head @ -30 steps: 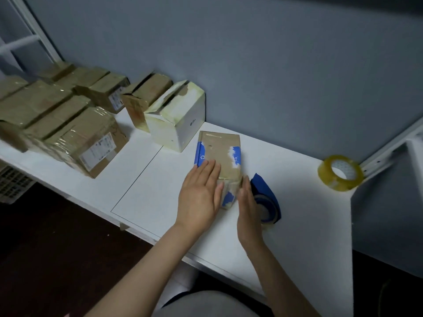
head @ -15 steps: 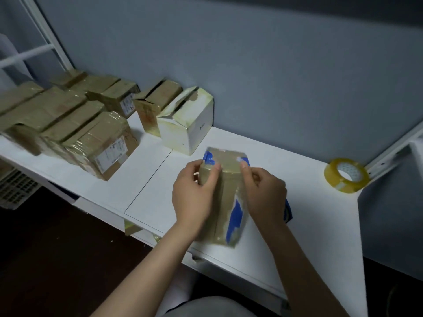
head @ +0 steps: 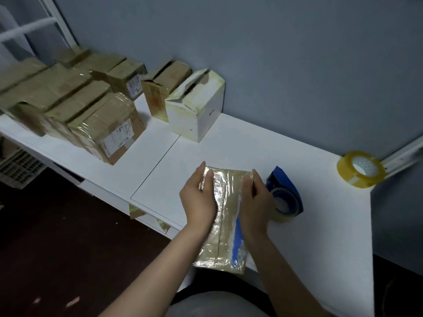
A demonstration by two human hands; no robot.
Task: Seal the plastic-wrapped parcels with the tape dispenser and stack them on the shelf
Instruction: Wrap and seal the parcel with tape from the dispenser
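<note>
Lowered flatter, the parcel lies between left hand and right hand, both gripping its sides.

No writing is sharp enough to read. A white shipping label with blurred dark print sits on the end of the nearest wrapped parcel on the left, and a second label on the far parcel behind it. The white box carries a small dark mark on its right side, and the open brown box beside it shows faint reddish print; both are illegible.
</note>
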